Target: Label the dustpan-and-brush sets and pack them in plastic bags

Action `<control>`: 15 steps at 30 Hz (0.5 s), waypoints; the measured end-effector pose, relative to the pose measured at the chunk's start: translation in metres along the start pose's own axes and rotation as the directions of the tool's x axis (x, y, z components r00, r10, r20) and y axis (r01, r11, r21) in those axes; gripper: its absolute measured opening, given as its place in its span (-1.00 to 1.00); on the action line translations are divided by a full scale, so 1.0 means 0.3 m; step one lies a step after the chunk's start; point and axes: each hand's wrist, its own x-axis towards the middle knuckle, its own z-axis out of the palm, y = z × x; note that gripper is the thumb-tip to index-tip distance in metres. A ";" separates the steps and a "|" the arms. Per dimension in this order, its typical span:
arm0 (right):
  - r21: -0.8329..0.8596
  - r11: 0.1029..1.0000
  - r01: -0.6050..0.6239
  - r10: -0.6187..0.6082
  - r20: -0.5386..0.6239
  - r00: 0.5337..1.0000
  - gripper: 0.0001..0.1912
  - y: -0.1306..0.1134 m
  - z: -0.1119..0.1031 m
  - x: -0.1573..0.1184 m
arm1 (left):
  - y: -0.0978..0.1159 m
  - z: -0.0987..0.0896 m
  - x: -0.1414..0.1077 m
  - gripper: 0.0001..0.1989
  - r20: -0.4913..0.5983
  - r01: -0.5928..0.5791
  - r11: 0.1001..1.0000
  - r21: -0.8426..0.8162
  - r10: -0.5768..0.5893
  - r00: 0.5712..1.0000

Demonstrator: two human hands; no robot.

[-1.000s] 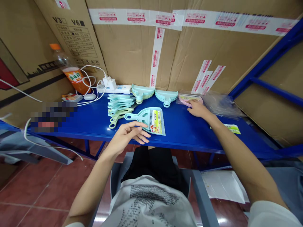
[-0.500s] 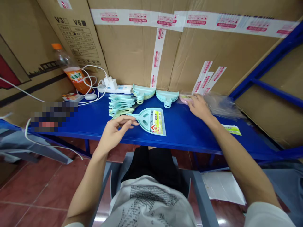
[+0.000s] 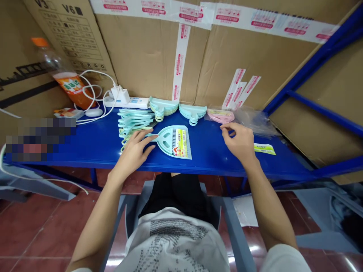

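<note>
In the head view a mint dustpan (image 3: 166,141) lies flat on the blue table, with a small brush and a yellow-green label card (image 3: 181,142) on it. My left hand (image 3: 134,151) rests at its handle, fingers stretched and apart, the index fingertip touching or just over the handle. My right hand (image 3: 239,139) is just in front of a pink dustpan (image 3: 220,115) in clear plastic. Its thumb and index finger are pinched together; whatever is between them is hidden. Behind my left hand are piled mint brushes (image 3: 134,120).
Stacked mint dustpans (image 3: 164,105) and a second stack (image 3: 193,112) stand along the cardboard wall. Clear bags (image 3: 255,121) and label cards (image 3: 265,149) lie at right. An orange drink bottle (image 3: 72,87), white cables and a power strip (image 3: 138,102) are at left.
My right hand has drawn back from on top of the pink dustpan towards me, its fingers now pinched. My left hand stays by the mint dustpan's handle. The camera view has shifted.
</note>
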 end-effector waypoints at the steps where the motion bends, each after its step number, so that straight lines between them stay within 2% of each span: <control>1: -0.053 0.997 -0.048 0.047 -0.020 0.999 -0.71 0.031 -0.021 0.014 | -0.005 0.006 0.000 -0.62 0.000 0.001 1.000 -0.002 -0.001 1.000; 4: -0.243 0.944 -0.224 0.199 -0.124 0.972 -0.64 0.164 -0.091 0.064 | -0.018 0.016 0.001 -0.61 0.005 -0.006 1.000 -0.022 0.006 1.000; 6: -0.310 0.903 -0.299 0.263 -0.152 0.953 -0.59 0.277 -0.122 0.099 | -0.022 0.019 0.003 -0.61 0.001 -0.005 0.999 -0.052 0.005 1.000; 9: -0.312 0.907 -0.282 0.289 -0.022 0.957 -0.31 0.423 -0.114 0.147 | -0.023 0.025 0.010 -0.63 -0.020 -0.002 0.995 -0.095 0.000 1.000; 11: -0.310 0.913 -0.264 0.303 0.084 0.949 -0.19 0.472 -0.080 0.169 | -0.022 0.030 0.013 -0.63 -0.029 -0.010 0.995 -0.103 0.007 1.000; 13: -0.323 0.906 -0.272 0.329 0.138 0.934 -0.26 0.484 -0.044 0.178 | -0.021 0.032 0.012 -0.63 -0.033 -0.012 0.994 -0.106 0.009 0.999; 15: -0.339 0.891 -0.302 0.362 0.129 0.923 -0.38 0.474 -0.021 0.176 | -0.021 0.028 0.007 -0.62 -0.031 -0.007 0.993 -0.118 0.004 1.000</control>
